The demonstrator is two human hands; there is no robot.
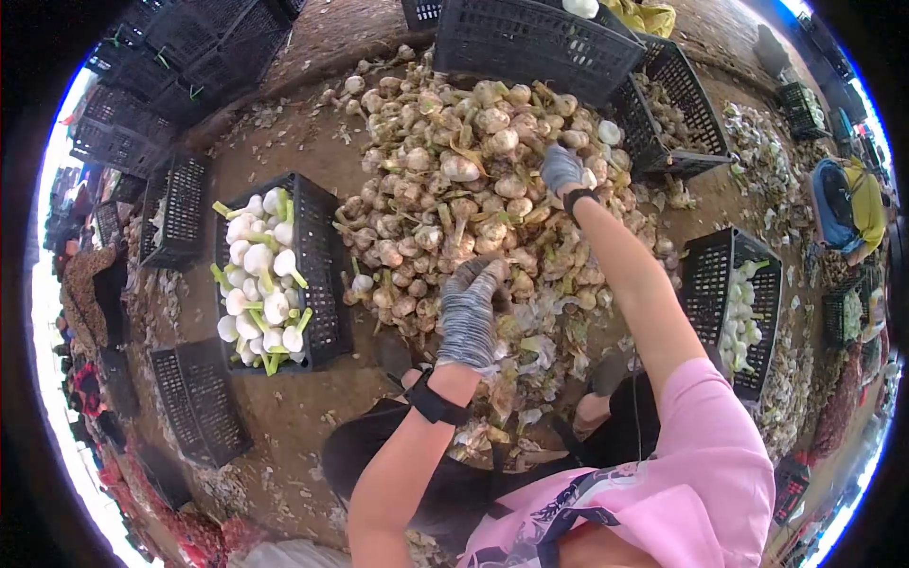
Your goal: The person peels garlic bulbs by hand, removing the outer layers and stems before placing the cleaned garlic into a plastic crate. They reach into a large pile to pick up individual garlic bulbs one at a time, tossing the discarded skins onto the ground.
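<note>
A large heap of unpeeled garlic bulbs [407,227] with dry roots and cut stems covers the ground in front of me. At its near edge is my left hand [471,308], in a grey striped glove with dirty fingertips. Its fingers are curled in, and whatever they close on is hidden. My right hand [563,168], also gloved, reaches over the far right of the heap with its fingers bent down. A small white garlic bulb [589,178] shows against its outer side; what lies under the fingers cannot be seen. Another white bulb [610,133] rests farther back.
A black crate [327,275] of cleaned white garlic stands at the left, another crate [705,284] at the right. Behind the heap are a big tilted crate [530,47] and a crate with debris [696,104]. Peelings [530,360] lie before me. A person [843,208] is far right.
</note>
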